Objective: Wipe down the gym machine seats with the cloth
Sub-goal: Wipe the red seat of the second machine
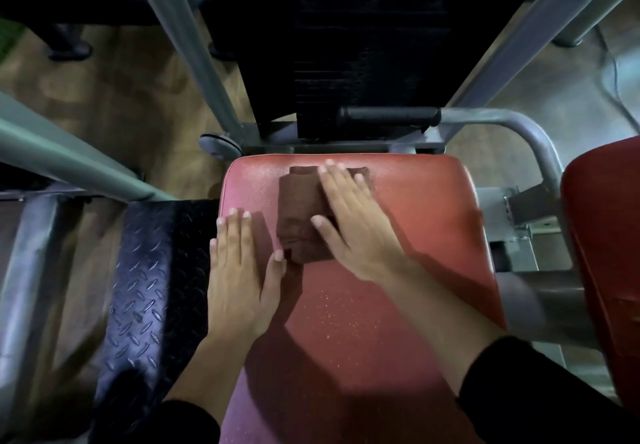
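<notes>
Head view: my right hand [349, 222] lies flat, fingers straight, pressing the cloth [299, 215] onto the seat [415, 218]; my palm hides the cloth's right half. Just left, my left hand [239, 263] rests flat on the seat's edge.

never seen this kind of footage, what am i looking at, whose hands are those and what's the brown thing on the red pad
This is one picture from a camera worn on a person's head, looking down at their own two bare hands. There is no robot here. The red pad is the seat of a gym machine. Behind it stand the grey frame, a black handle and the dark weight stack. The brown thing is a folded cloth lying on the seat. The right hand presses flat on it to wipe. The left hand rests flat on the seat's left edge, holding nothing.
</notes>
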`<state>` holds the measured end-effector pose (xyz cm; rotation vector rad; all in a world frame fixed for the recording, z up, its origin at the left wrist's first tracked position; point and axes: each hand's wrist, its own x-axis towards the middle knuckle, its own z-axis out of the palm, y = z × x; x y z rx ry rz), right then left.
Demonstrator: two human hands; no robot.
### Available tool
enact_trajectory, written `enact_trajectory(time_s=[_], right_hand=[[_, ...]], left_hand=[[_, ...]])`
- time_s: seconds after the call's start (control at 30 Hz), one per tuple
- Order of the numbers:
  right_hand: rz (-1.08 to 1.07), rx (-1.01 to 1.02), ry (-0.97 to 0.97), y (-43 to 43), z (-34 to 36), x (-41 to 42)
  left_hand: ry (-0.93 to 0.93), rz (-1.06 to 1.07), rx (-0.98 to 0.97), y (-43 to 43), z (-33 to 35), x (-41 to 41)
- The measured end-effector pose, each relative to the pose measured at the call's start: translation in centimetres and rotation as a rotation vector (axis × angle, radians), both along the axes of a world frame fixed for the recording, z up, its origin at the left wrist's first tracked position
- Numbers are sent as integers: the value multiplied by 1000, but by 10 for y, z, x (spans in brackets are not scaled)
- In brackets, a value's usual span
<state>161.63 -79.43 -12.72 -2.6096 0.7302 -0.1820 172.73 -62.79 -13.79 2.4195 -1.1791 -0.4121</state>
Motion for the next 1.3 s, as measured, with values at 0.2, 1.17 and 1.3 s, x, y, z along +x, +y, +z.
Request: enact_trajectory(time_s=[0.2,1.17,1.3], right_hand=[[-400,-60,108,-36,-26,-61],[-271,-118,122,-11,-36,-59],[-278,-77,103,-7,-32,-64]], left_hand=[[-151,-121,-39,-74,16,-14],[-382,4,109,-86,-1,13],[-403,-71,97,-22,-5,10]])
